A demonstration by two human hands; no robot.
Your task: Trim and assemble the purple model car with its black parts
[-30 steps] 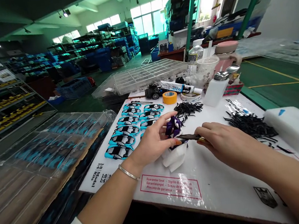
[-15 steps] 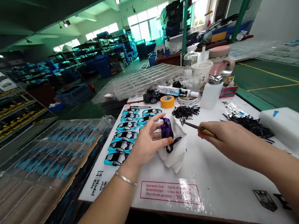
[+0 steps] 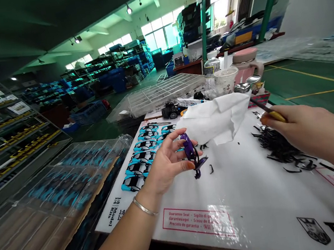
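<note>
My left hand point(image 3: 167, 163) pinches a small purple model car body part point(image 3: 188, 146) between thumb and fingers. A thin dark piece hangs at the part's lower end. My right hand point(image 3: 303, 124) is closed around tweezers point(image 3: 270, 112) with a yellowish grip, their dark tips pointing up and left. A white cloth point(image 3: 215, 119) spreads out between the hands, above the table, and its right corner meets the tweezer tips. Beneath the right hand lies a pile of black strips point(image 3: 279, 147). Blue-and-black model car parts point(image 3: 138, 165) stand in rows left of my left hand.
A black model chassis point(image 3: 170, 111), a clear cup point(image 3: 226, 78) and a pink mug point(image 3: 244, 60) stand along the table's back. Clear divided trays point(image 3: 166, 92) lie behind. At left is a plastic-covered tray point(image 3: 61, 186). Small black scraps point(image 3: 211, 169) dot the white tabletop point(image 3: 201, 202).
The white cloth has left the purple part and swung up to the right with the tweezers. It now covers the tape roll and the smaller black pile. My left hand keeps the part.
</note>
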